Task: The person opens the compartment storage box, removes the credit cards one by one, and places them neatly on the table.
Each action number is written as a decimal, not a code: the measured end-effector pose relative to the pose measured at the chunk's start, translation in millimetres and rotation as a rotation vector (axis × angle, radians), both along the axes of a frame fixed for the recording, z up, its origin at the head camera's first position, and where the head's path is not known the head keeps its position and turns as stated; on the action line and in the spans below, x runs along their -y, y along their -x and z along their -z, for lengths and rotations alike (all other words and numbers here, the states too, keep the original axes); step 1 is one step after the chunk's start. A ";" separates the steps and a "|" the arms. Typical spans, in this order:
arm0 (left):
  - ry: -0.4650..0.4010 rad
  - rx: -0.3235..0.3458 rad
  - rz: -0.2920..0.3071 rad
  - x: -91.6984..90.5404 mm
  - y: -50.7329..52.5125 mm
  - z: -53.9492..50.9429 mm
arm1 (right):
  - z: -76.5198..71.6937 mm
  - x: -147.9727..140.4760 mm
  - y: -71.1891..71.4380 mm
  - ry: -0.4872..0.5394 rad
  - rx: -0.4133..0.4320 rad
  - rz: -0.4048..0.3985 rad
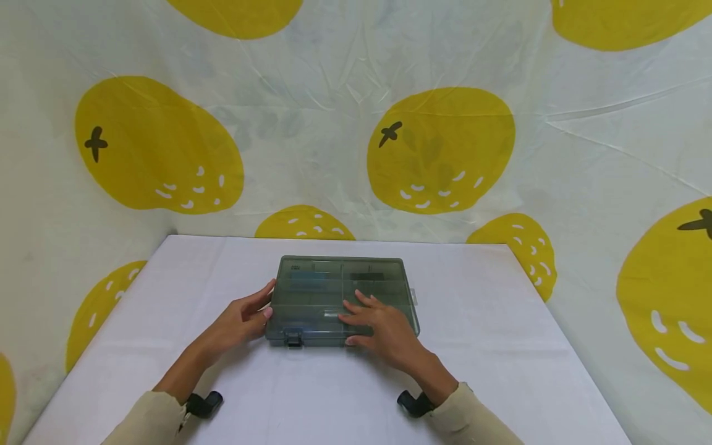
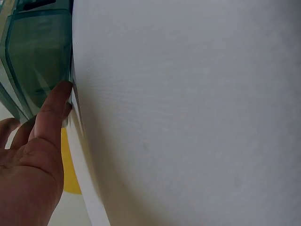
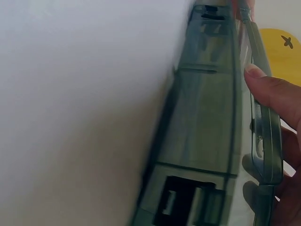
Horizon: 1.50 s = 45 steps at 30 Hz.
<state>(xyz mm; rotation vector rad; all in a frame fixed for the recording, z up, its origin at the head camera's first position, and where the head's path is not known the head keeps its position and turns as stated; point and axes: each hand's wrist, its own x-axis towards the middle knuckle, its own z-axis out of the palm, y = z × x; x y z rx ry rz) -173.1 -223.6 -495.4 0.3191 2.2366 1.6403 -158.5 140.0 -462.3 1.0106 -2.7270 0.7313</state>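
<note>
A translucent grey-green box [image 1: 314, 296] with a divided interior lies flat, its lid down; the left wrist view shows one corner of the box [image 2: 40, 52], the right wrist view its long front side [image 3: 197, 117]. Bluish and dark shapes show through the upper part. My left hand [image 1: 236, 324] touches the left side with its fingers and thumb; in its wrist view the left hand [image 2: 35, 160] has extended fingers against the corner. My right hand [image 1: 389, 334] rests on the lid's lower right with fingers spread; the thumb of the right hand [image 3: 282, 101] lies by the lid's edge.
The box stands on a white-covered table [image 1: 311, 395]. A dark latch [image 1: 293, 337] is on its front left, and a pale latch [image 1: 414, 296] shows on the right side. Behind the table hangs a white sheet [image 1: 311, 142] printed with yellow fruit.
</note>
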 end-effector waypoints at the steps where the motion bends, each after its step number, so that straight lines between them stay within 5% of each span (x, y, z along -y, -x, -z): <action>1: -0.006 0.008 -0.005 -0.2 0.3 -0.1 | -1.5 -0.4 0.5 0.001 -0.003 -0.003; 15: -0.042 0.044 -0.020 0.3 1.2 -2.7 | -39.5 -5.9 11.9 0.044 -0.052 -0.053; 27: 0.020 -0.068 0.048 2.8 1.1 3.3 | -75.3 -24.3 24.7 0.067 -0.157 -0.017; 38: 0.048 -0.096 0.062 -0.4 1.7 1.3 | -86.4 -51.9 45.0 0.195 -0.196 0.002; 45: 0.060 -0.091 0.062 -2.3 1.3 0.2 | -89.5 -68.8 59.3 0.317 -0.127 0.046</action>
